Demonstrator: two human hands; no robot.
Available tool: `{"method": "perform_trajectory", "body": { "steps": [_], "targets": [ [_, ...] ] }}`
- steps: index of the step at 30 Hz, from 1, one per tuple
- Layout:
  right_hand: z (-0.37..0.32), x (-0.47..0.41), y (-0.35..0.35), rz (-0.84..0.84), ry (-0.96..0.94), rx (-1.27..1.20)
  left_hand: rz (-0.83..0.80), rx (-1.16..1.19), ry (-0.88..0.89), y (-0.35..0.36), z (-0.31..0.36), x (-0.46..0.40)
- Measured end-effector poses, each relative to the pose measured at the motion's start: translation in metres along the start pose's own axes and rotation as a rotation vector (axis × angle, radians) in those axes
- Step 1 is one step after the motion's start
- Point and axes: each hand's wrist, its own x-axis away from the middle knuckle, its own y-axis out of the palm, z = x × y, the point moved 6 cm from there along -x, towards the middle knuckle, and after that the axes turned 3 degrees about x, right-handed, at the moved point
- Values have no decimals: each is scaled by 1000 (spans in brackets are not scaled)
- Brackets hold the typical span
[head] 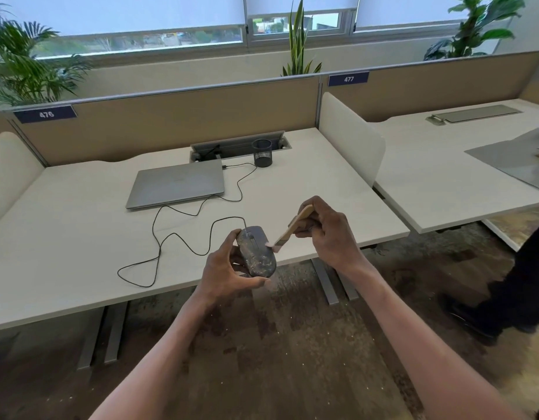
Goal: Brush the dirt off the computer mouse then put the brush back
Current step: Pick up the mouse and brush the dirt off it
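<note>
Your left hand (228, 268) cradles dusty mouse (256, 253) off desk edge, fingers curled underneath, so dirt falls clear. Right hand (325, 231) pinches brush (292, 227); bristles seemingly touching right flank.

A dark label (45, 114) on the left partition reads "476"; another label (348, 79) rightward reads "477".

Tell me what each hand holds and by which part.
The left hand grips the mouse round its sides and rear end. The right hand pinches the brush by its wooden handle, bristles at the mouse's right edge.
</note>
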Motion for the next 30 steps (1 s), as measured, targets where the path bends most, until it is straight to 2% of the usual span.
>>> {"method": "perform_trajectory", "body": {
  "steps": [2,9,13,19,25,30],
  "targets": [
    [-1,2,-4,-4,-2,-14,1,13,-4,-1,-1,-1],
    [-35,-3,-3,186,-22,6,4,3,14,0,1,-8],
    [-46,5,17,175,-12,118,14,19,14,-1,3,-9],
    [-43,13,10,256,-7,250,37,0,6,-10,-2,-5],
    [-48,13,14,277,-31,146,21,20,13,-6,-3,-6],
    [-41,17,11,276,14,160,34,21,14,-6,-1,-4]
  ]
}}
